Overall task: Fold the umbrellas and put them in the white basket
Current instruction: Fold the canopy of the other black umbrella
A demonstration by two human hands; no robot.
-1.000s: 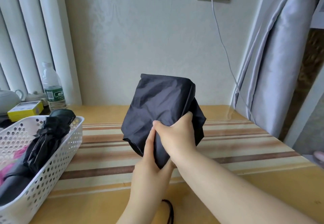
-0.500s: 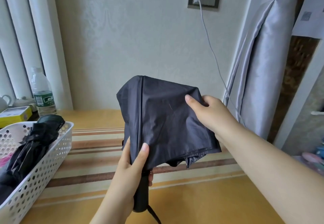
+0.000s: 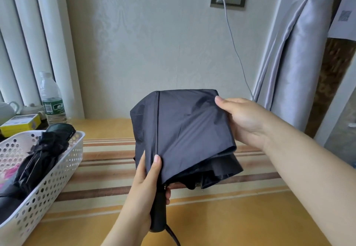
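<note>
Canopy of black umbrella [image 3: 185, 136] got spread since a sec ago; right hand [image 3: 244, 122] pinches its edge, left hand [image 3: 148, 186] grips handle w/ thumb on fabric, so still mid-fold, white basket [image 3: 57, 170] waits.

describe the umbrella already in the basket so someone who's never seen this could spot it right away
Start at the wooden table and go to its left edge, where a white perforated basket sits. The folded black umbrella lies in it at a slant, its rounded black handle poking over the far rim. Unlike the dark umbrella held in the hands mid-table, it is bundled tight and nobody touches it.
</note>
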